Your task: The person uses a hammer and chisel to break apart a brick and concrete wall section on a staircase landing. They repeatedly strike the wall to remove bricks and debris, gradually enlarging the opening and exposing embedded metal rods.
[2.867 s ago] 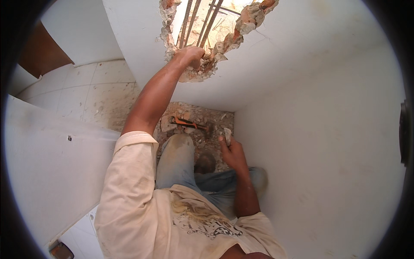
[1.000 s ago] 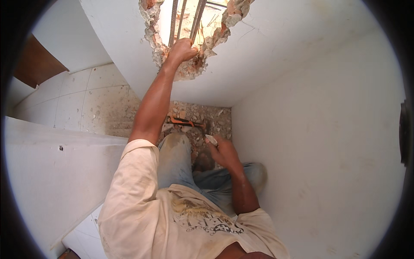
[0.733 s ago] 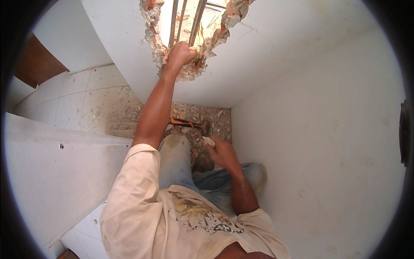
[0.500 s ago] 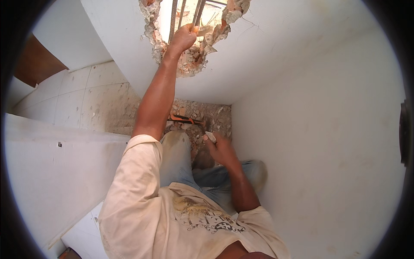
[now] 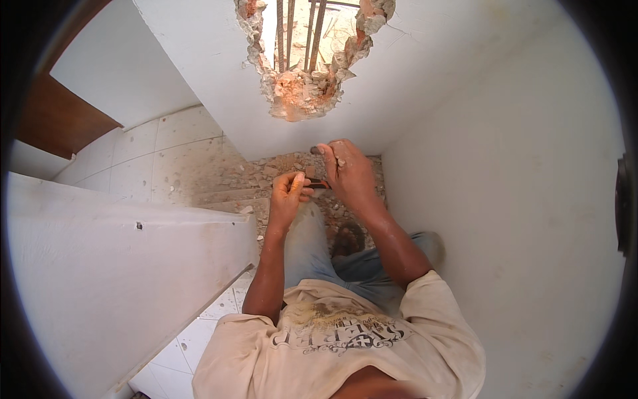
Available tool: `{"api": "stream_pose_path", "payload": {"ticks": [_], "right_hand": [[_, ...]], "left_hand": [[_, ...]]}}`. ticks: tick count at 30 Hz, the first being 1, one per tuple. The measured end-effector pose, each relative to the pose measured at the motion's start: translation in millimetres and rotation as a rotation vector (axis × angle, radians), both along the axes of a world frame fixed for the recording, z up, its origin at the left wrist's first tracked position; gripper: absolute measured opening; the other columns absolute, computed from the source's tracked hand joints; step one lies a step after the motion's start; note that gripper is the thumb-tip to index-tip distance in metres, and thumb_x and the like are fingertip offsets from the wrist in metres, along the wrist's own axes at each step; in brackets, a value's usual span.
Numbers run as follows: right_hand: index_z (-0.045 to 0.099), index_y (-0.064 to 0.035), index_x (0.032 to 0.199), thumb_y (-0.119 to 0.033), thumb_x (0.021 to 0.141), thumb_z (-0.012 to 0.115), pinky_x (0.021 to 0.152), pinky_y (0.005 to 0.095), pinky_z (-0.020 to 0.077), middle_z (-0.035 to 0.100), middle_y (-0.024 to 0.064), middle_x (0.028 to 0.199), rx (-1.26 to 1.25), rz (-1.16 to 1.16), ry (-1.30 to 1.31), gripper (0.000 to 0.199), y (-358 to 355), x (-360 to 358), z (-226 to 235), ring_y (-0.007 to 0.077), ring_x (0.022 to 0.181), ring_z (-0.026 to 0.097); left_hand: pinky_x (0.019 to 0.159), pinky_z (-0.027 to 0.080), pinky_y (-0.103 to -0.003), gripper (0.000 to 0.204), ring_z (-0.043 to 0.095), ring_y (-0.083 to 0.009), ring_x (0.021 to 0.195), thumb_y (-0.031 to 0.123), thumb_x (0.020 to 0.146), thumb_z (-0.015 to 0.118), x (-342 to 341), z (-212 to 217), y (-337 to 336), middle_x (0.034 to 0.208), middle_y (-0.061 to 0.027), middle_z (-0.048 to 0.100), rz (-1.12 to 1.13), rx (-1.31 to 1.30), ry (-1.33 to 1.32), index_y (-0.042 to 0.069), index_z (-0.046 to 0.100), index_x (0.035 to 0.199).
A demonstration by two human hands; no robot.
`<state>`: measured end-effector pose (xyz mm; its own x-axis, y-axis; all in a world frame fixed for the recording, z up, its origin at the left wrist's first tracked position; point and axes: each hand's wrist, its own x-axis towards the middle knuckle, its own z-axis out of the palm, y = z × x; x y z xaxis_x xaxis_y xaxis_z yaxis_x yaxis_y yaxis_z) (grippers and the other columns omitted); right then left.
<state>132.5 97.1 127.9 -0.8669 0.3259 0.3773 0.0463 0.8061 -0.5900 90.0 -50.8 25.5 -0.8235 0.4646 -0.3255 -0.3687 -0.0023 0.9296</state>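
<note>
My left hand is closed above the rubble, thumb pressed to the curled fingers; what they hold, if anything, is hidden. Past its fingertips shows an orange-and-black tool handle, and I cannot tell whether the hand grips it or only covers part of it. To the right and a little farther, my right hand is closed round something, with a dark stubby end sticking out beside the thumb. Its kind is not clear. Pale dust or grit clings to this hand. Both hands are below the ragged hole in the wall.
Several bare steel bars cross the hole, whose edge is broken brick and plaster. Rubble covers the corner floor around my legs. A white wall stands close on the right. A white panel is on the left, beyond it tiles.
My left hand has come down from the hole to the tool handle. My right hand has moved up and forward; the pale chunk seen in it earlier no longer shows clearly. The view has shifted slightly.
</note>
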Motion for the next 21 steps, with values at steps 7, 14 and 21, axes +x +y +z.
{"api": "stream_pose_path", "payload": {"ticks": [7, 14, 21], "right_hand": [[0.062, 0.0016, 0.083, -0.013, 0.093, 0.06, 0.059, 0.0328, 0.0467, 0.063, 0.0126, 0.08, -0.297, 0.031, 0.194, 0.018, -40.0, 6.6, -16.0, 0.0221, 0.066, 0.06], [0.061, -0.0015, 0.093, -0.025, 0.098, 0.051, 0.055, 0.0327, 0.0479, 0.06, 0.009, 0.082, -0.736, 0.132, 0.149, 0.026, -23.2, 47.6, -126.7, 0.0153, 0.056, 0.056], [0.052, -0.0025, 0.115, -0.044, 0.093, 0.052, 0.061, 0.0437, 0.054, 0.055, 0.0146, 0.097, -1.735, -0.971, -0.578, 0.047, -3.3, -26.2, -287.1, 0.0251, 0.082, 0.059]], "left_hand": [[0.09, 0.051, -0.036, 0.073, 0.059, -0.0361, 0.107, 0.035, 0.088, 0.06, -11.2, -28.2, 18.6, 0.125, -0.026, 0.054, 0.499, 0.369, -0.077, -0.003, 0.03, 0.142], [0.055, 0.034, -0.029, 0.035, 0.039, -0.0118, 0.056, 0.036, 0.093, 0.05, -25.2, -21.0, -34.7, 0.056, 0.0015, 0.034, 0.501, 0.643, -0.578, 0.014, 0.041, 0.068], [0.067, 0.037, -0.032, 0.038, 0.035, -0.0133, 0.061, 0.032, 0.094, 0.052, 25.4, 57.3, -50.7, 0.061, -0.0004, 0.037, 0.444, 0.463, 0.221, 0.012, 0.038, 0.065]]}}
